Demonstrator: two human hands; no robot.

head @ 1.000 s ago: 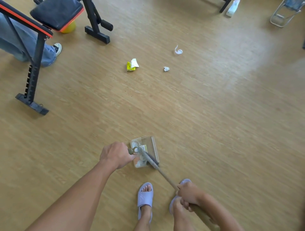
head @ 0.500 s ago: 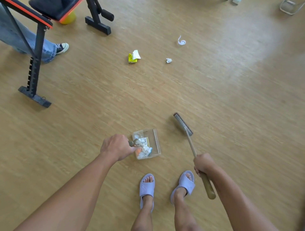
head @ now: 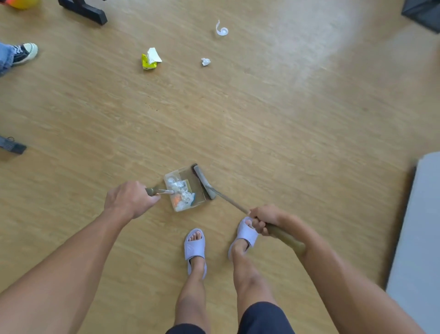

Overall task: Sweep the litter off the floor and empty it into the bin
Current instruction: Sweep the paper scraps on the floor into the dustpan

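Observation:
My left hand point(head: 129, 199) grips the handle of a clear dustpan point(head: 198, 190) that rests on the wood floor and holds several bits of white and orange litter. My right hand point(head: 263, 218) grips the wooden handle of a broom, whose grey head point(head: 204, 182) lies against the dustpan's open right edge. Farther up the floor lie a yellow-and-white wrapper point(head: 150, 59), a small crumpled white paper point(head: 205, 61) and a curled white strip point(head: 221, 29). No bin is in view.
My feet in pale purple slippers point(head: 195, 248) stand just below the dustpan. A black equipment foot point(head: 83, 10) and a yellow ball point(head: 22, 2) sit at the top left. Another person's sneaker point(head: 25, 53) is at the left edge. A grey surface point(head: 421, 238) borders the right side.
The broom head has swung left from the open floor to the dustpan's mouth. My right hand has moved closer to my feet. The view has shifted forward, toward the remaining litter.

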